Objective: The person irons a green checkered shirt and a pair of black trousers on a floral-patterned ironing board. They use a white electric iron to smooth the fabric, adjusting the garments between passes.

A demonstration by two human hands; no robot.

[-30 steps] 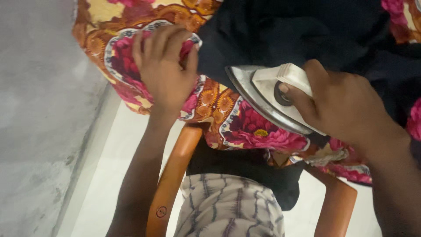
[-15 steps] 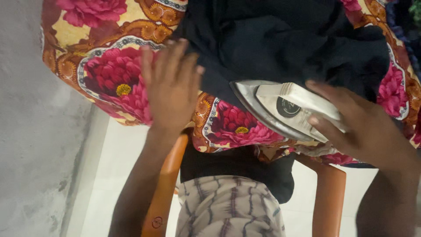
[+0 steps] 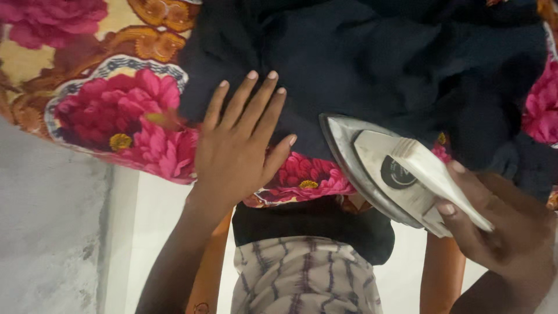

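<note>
While the left hand (image 3: 238,148) lies flat with its 5 fingers spread, pinning the dark garment (image 3: 372,64) smooth on the floral cloth (image 3: 110,110), the right hand (image 3: 500,229) clenches the handle of the iron (image 3: 386,168), whose soleplate rests on the garment's near edge.

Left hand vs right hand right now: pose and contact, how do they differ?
The left hand lies flat, fingers spread, on the dark garment and the floral cloth; the right hand is curled around the iron handle. The left holds nothing; the right grips. Both are over the same cloth-covered surface.
</note>
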